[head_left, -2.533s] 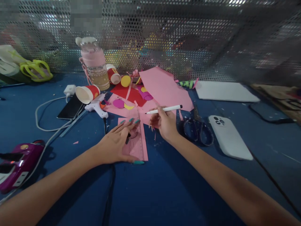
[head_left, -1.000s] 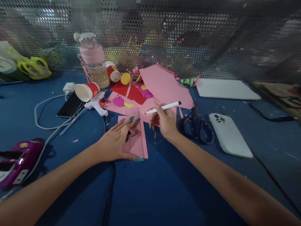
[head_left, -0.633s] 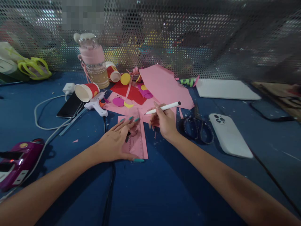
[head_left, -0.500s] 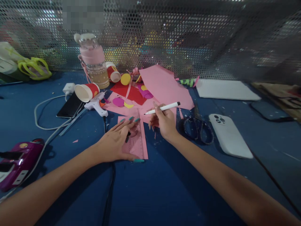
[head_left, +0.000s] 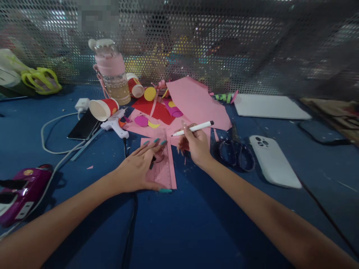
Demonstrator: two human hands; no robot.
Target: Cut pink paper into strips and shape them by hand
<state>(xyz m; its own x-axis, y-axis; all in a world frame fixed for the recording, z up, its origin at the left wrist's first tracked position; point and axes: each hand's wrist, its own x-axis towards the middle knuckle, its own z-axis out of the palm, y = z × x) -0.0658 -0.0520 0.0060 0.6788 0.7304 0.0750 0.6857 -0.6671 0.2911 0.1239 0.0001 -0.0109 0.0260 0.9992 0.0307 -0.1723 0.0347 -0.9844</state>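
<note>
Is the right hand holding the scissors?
No, the right hand holds a white pen; the scissors lie on the table beside it.

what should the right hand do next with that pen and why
Probably lower the pen tip to the clear ruler's edge. The left hand lies flat on the ruler over the pink strip, while the right hand holds the pen raised, tip off the paper.

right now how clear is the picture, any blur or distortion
Head view: dim, bluish light; the left hand and the pen in the right hand are fairly sharp; the mesh wall is blurred; the edges bend and stretch, wide-lens style, smearing the forearms.
</note>
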